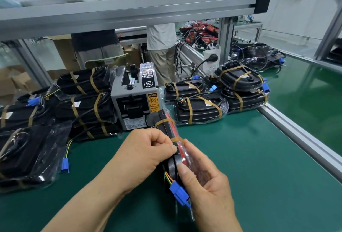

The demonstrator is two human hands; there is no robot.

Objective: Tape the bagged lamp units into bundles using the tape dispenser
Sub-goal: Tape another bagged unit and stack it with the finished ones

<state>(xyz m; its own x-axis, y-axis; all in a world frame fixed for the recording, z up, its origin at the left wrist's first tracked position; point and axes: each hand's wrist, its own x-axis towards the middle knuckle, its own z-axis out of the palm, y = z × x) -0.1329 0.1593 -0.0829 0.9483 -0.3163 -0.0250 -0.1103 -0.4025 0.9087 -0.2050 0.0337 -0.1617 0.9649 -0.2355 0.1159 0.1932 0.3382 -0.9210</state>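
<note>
Lamp bundle [171, 139] is up on edge above the green mat [240, 157], just in front of the tape dispenser [136, 98]. Left hand [146, 150] pinches the second tape strip [176, 140] onto it, right hand [205, 178] grips the bagged side (blue plug [180, 194] dangling). I'd pull the strip snug and rub the end down flat.

Green-matted desk [259, 157] edged by aluminium rail [303, 137]. Aluminium frame beam [129, 15] crosses overhead. White wall [299, 10] at right. Cardboard boxes [63, 50] behind. Even, bright lighting.
</note>
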